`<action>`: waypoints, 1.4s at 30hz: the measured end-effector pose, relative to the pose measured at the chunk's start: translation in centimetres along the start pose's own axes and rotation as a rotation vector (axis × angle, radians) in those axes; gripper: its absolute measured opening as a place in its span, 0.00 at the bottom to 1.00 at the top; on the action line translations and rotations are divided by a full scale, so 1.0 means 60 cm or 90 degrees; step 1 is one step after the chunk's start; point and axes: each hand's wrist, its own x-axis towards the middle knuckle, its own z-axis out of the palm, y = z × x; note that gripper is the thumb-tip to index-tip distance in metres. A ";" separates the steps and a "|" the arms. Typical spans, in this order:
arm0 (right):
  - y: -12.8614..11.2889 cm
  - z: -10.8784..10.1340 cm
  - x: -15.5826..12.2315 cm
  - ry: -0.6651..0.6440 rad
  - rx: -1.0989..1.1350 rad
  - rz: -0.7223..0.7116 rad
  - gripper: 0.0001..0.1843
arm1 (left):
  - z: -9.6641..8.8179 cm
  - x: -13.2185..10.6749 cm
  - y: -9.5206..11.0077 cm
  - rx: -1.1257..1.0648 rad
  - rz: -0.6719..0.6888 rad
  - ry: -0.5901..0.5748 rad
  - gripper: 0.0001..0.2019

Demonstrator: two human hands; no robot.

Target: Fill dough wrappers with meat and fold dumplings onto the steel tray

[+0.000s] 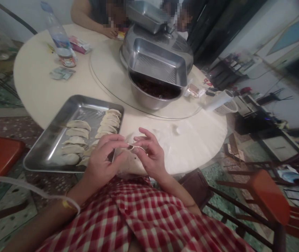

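Note:
Between both hands a dumpling (130, 147) is pinched, its wrapper edges partly parted around a dark filling. My left hand (106, 154) grips it from the left with thumb and fingers. From the other side my right hand (151, 154) pinches its edge, fingers curled. Below them, near the table edge, lies a pale mass (132, 163), perhaps dough or a bag; the hands hide part of it. To the left, a metal tray (51, 129) bears two rows of folded dumplings (77, 133). My left forearm and hand cover the tray's near right corner.
A metal bowl of dark filling (162, 91) stands on the glass turntable (107, 84), with an empty-looking metal pan (160, 63) resting on it. Behind are a large lidded pot (181, 45) and a person's arm (82, 17). A bottle (57, 35) and jar (68, 60) stand at left.

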 end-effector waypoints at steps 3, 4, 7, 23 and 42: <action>0.000 0.000 -0.002 0.007 -0.004 0.000 0.04 | -0.004 0.003 -0.008 -0.052 -0.117 -0.020 0.07; 0.000 0.000 -0.002 0.007 -0.011 -0.002 0.04 | -0.006 0.005 -0.010 -0.064 -0.150 -0.041 0.06; 0.001 0.001 -0.003 0.016 -0.039 -0.008 0.03 | -0.011 0.012 -0.010 -0.080 -0.192 -0.103 0.05; 0.003 0.004 -0.005 -0.002 -0.072 0.002 0.04 | -0.027 0.030 -0.008 0.003 -0.225 -0.194 0.10; 0.003 0.008 -0.004 -0.047 -0.027 0.009 0.05 | -0.025 0.030 -0.004 -0.017 -0.146 -0.201 0.06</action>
